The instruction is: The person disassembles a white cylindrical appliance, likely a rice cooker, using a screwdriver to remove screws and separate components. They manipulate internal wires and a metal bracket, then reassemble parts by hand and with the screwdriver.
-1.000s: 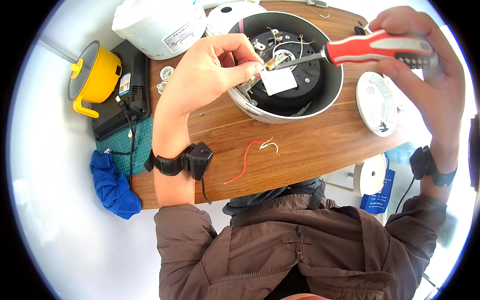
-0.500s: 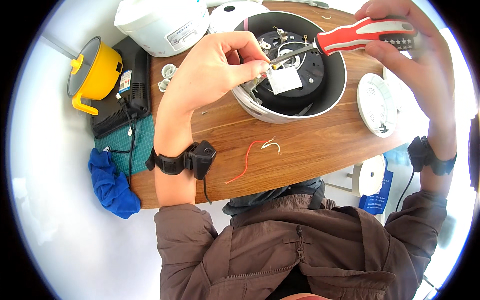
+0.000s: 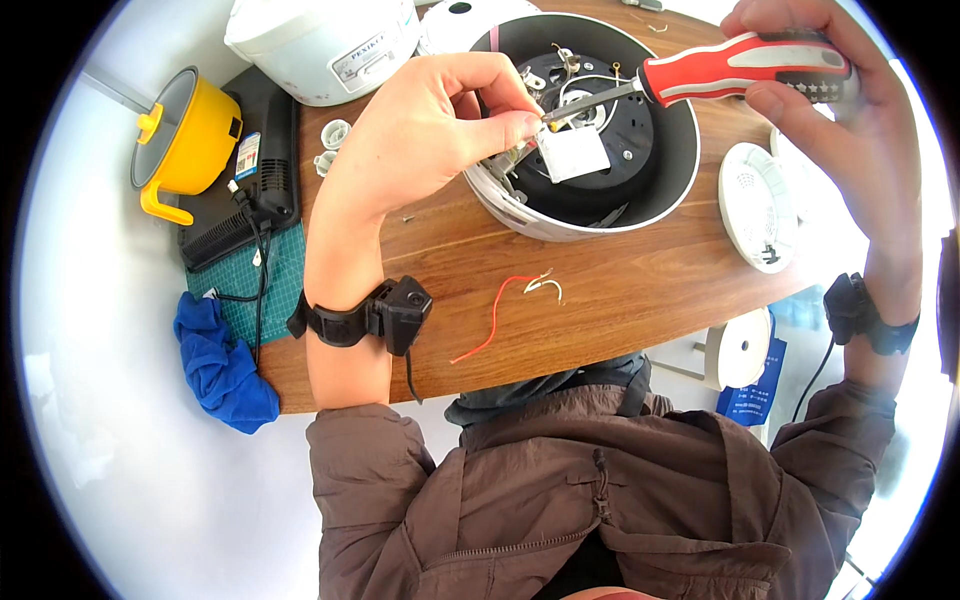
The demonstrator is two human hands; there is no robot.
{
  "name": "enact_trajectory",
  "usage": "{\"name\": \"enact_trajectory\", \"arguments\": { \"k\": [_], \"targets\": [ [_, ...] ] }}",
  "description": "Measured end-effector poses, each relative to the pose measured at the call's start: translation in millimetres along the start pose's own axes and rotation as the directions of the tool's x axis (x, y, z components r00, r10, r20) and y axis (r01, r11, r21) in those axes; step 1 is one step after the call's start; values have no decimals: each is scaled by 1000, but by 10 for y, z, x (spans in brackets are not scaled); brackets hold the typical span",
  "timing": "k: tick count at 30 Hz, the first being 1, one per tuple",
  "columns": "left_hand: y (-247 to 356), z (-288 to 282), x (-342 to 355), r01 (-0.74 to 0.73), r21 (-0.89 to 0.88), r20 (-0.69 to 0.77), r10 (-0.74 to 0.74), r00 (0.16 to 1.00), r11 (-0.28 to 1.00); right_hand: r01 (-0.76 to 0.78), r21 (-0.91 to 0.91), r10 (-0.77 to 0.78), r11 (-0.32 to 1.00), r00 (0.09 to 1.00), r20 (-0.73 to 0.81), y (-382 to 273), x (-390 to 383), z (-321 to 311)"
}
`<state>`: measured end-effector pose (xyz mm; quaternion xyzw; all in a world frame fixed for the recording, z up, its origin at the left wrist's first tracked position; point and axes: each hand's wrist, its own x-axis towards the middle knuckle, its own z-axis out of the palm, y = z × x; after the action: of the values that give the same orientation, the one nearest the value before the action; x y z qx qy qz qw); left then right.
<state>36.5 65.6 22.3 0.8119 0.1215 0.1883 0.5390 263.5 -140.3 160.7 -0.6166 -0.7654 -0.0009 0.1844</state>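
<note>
My right hand (image 3: 835, 120) is closed around the red and grey handle of a screwdriver (image 3: 725, 68), its shaft pointing left and slightly down. The tip meets a small spot at the fingertips of my left hand (image 3: 440, 140). That hand is pinched over the left side of a round open appliance housing (image 3: 684, 160); what it grips is too small and covered to name. A white square piece (image 3: 575, 152) sits just below the fingertips. Inside the housing lie a black round base (image 3: 628, 135), metal brackets and a white wire loop.
A red wire (image 3: 495, 315) and short white wires lie on the wooden table (image 3: 430, 260). White perforated cover (image 3: 757, 205) at right; white appliance body (image 3: 320, 45) behind my left arm. At left are a yellow pot (image 3: 205, 135), black device (image 3: 270, 185), green mat (image 3: 285, 285) and blue cloth (image 3: 220, 365).
The screwdriver and my right hand have shifted slightly to the right, with the tip still at my left fingertips. My left hand keeps its pinch; the whole view has moved a little.
</note>
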Motion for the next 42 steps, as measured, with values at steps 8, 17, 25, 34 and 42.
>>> {"name": "enact_trajectory", "arguments": {
  "k": [8,17,25,34,42],
  "targets": [
    [15,-13,-22,31,19,-30,-31,999,999,0,35,3,999,997,-76,-58,49,-106],
    [30,5,-14,40,-37,-30,-42,999,999,12,41,-9,999,998,-69,-69,158,-41],
    [52,-3,-32,10,58,-7,-10,1000,998,-5,30,7,1000,998,-69,-86,215,-45],
    [108,3,-87,-15,163,23,11,1000,986,6,29,-4,1000,998,-64,-115,235,-38],
    [130,60,-83,11,230,-28,-5,1000,973,12,31,-10,999,998,-62,-128,268,-22]
  ]
}}
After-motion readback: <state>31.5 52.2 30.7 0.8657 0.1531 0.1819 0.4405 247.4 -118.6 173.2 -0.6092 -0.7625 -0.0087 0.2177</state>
